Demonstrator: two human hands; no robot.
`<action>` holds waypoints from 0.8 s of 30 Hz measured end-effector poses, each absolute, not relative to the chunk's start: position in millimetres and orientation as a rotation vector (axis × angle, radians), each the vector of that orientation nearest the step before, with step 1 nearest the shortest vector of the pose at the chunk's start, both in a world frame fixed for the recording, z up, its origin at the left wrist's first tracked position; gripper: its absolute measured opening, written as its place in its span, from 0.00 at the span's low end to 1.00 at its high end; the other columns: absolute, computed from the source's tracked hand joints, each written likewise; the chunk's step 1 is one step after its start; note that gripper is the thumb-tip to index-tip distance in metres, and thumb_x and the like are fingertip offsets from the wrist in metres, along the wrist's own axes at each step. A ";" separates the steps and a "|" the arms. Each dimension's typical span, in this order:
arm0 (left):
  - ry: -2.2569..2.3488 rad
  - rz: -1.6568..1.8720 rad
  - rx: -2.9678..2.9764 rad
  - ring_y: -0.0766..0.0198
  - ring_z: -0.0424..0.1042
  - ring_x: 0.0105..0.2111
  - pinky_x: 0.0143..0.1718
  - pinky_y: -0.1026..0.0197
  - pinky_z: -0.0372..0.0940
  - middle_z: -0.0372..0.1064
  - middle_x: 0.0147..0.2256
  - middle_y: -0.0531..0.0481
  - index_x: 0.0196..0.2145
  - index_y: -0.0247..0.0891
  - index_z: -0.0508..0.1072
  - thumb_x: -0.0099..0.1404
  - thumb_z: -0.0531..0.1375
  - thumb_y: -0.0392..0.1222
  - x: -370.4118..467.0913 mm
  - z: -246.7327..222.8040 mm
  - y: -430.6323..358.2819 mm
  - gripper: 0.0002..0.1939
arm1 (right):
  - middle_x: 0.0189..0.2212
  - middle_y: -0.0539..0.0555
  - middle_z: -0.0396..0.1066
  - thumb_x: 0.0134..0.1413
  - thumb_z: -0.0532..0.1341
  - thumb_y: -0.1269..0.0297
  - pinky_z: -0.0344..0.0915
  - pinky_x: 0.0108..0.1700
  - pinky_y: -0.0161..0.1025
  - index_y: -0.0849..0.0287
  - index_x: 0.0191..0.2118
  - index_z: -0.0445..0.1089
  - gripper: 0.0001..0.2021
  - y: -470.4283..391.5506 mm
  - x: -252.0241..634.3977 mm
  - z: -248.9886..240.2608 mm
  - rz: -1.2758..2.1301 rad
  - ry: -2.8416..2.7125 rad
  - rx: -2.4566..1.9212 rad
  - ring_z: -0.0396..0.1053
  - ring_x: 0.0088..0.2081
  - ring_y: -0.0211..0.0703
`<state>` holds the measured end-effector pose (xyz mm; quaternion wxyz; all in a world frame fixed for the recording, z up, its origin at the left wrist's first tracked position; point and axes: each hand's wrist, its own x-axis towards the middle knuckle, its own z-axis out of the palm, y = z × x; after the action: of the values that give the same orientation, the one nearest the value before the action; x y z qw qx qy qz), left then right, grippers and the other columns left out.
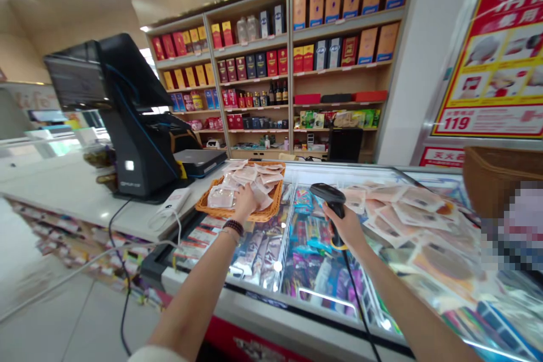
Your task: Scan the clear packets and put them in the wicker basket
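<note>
My left hand [246, 202], with a dark beaded bracelet on the wrist, reaches over a woven orange-brown basket [271, 212]. Its fingers are stretched out and touch the flat, clear plastic packets [221, 197] heaped inside. In my right hand [350, 227] is a black handheld barcode scanner [328, 192], gripped by its handle, with a cable hanging down over the freezer front. More flat packets [418, 203], pale with orange-brown contents, lie spread out on the freezer top to the right of the scanner.
Beneath the glass of the chest freezer [203, 300] are colourful wrapped packs. A dark checkout terminal [136, 130] and a white box [176, 199] stand on the left counter, with cables trailing. A brown container [500, 181] is at right. Shelves of boxes [254, 65] line the back.
</note>
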<state>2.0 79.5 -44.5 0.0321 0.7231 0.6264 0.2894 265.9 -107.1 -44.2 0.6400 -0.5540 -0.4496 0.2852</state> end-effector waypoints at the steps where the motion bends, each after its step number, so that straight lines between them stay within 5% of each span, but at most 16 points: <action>1: 1.910 0.942 2.180 0.34 0.71 0.60 0.61 0.46 0.63 0.71 0.58 0.24 0.60 0.31 0.69 0.45 0.74 0.31 2.2 -44.6 80.0 0.43 | 0.17 0.46 0.68 0.44 0.71 0.38 0.60 0.17 0.38 0.52 0.29 0.66 0.23 -108.0 269.0 -45.7 0.649 -1.012 -1.269 0.62 0.14 0.39; 5: 1.790 1.133 1.995 0.42 0.77 0.53 0.51 0.52 0.69 0.77 0.53 0.29 0.64 0.30 0.68 0.47 0.72 0.31 -1.7 -39.9 77.1 0.45 | 0.16 0.47 0.67 0.45 0.71 0.38 0.61 0.17 0.39 0.52 0.27 0.66 0.24 -110.2 278.6 -51.4 0.639 -0.977 -1.305 0.63 0.14 0.40; 11: 1.707 1.165 1.979 0.52 0.80 0.42 0.44 0.58 0.69 0.83 0.40 0.43 0.50 0.36 0.80 0.64 0.63 0.36 -6.4 -28.8 61.3 0.16 | 0.15 0.47 0.68 0.48 0.69 0.37 0.62 0.18 0.39 0.52 0.28 0.66 0.24 -108.5 281.7 -59.5 0.666 -0.983 -1.302 0.63 0.14 0.41; 17: 1.379 1.634 1.836 0.51 0.77 0.53 0.55 0.56 0.68 0.81 0.52 0.41 0.57 0.37 0.76 0.73 0.57 0.43 18.9 -15.3 41.0 0.19 | 0.15 0.48 0.69 0.49 0.69 0.36 0.63 0.18 0.40 0.52 0.27 0.66 0.24 -107.7 285.9 -62.5 0.676 -0.978 -1.306 0.64 0.14 0.42; 24: 0.975 1.598 1.777 0.51 0.76 0.55 0.60 0.53 0.67 0.78 0.53 0.40 0.55 0.38 0.75 0.72 0.57 0.41 94.0 -31.5 18.1 0.16 | 0.14 0.48 0.67 0.50 0.68 0.36 0.64 0.18 0.41 0.51 0.25 0.66 0.24 -111.8 283.8 -58.1 0.655 -0.971 -1.332 0.64 0.14 0.43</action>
<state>94.0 18.1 -31.5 0.2766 0.6617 0.3629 0.5949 283.8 -111.8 -58.1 0.6317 -0.5821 -0.4244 0.2863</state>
